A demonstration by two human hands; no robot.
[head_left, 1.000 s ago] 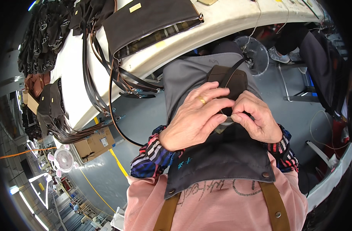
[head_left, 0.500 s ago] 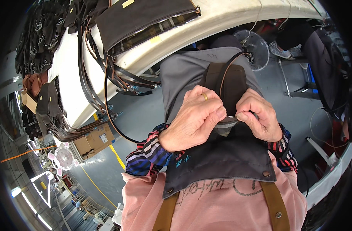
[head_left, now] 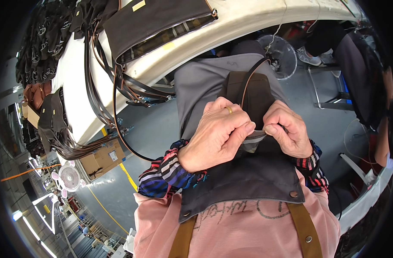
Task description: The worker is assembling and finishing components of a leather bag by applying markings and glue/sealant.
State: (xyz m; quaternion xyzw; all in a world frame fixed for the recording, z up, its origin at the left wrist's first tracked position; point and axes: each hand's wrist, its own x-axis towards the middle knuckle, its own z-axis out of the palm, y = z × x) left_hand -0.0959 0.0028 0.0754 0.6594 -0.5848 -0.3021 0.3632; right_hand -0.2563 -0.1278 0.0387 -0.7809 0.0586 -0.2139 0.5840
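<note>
Partly hidden by knuckles, the dark brown strapped bag lies on the gray apron. Left hand and right hand each pinch its metal zipper, fingers curled closed; I cannot tell whether they cover a slider.

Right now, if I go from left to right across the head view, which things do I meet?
White fan → cardboard box → left hand → zipper pinched between both hands → right hand → slanted white bar.
</note>
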